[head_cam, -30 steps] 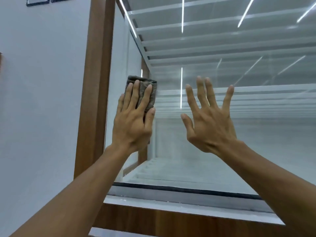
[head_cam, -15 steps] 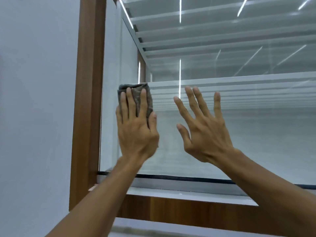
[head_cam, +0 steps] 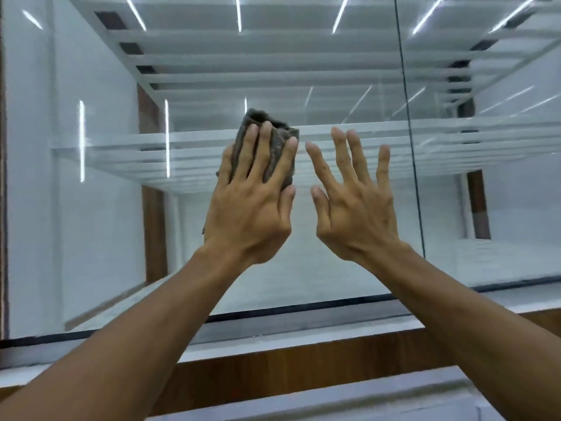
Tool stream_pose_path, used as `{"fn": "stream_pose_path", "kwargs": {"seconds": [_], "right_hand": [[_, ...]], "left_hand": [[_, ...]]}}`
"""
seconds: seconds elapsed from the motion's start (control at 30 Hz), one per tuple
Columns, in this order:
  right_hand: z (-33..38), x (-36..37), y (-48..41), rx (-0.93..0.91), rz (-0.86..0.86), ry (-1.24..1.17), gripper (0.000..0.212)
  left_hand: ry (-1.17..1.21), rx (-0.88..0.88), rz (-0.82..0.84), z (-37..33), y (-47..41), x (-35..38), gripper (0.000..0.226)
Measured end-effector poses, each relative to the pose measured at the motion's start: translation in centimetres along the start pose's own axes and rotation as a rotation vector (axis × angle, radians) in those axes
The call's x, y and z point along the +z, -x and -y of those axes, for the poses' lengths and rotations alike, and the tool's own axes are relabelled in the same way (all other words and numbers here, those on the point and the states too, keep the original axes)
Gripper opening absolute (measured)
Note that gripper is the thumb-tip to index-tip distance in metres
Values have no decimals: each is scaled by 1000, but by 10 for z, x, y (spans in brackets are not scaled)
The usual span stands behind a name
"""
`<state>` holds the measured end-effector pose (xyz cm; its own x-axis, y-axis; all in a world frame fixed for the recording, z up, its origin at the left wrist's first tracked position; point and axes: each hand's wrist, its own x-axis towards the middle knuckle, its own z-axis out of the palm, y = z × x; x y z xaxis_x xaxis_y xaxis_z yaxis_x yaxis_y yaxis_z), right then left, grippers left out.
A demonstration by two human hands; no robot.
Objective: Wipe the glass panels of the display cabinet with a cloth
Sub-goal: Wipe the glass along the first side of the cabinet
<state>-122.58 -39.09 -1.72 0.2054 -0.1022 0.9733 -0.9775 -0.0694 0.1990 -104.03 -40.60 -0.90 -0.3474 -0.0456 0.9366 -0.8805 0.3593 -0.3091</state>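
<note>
Grey cloth (head_cam: 267, 147) flat under left hand (head_cam: 252, 208), on glass panel (head_cam: 106, 208)

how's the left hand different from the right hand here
The left hand presses a grey cloth against the glass panel; the right hand holds nothing. The left hand's fingers lie fairly close over the cloth; the right hand's fingers are spread wider. Whether the right hand touches the glass cannot be told. Both are raised side by side, backs to the camera, fingers straight and pointing up.
</note>
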Motion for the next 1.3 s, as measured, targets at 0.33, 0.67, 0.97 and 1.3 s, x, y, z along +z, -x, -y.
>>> {"fn": "stream_pose_path", "kwargs": {"seconds": [0.33,0.67,0.97,1.3], "right_hand": [[-93,-18,37,44,2,-53,72],[-71,-11,56,41,-50,-118,69],[33,4,26,-66,-45,-297,70],[133,18,-11,-147,52,-113,70]], "left_hand": [[40,41,20,-104,-49,29,65],[29,216,39,-107,-6,32,62],[-8,36,22,-11,39,0,63],[2,-126,-28,88,70,-32,65]]}}
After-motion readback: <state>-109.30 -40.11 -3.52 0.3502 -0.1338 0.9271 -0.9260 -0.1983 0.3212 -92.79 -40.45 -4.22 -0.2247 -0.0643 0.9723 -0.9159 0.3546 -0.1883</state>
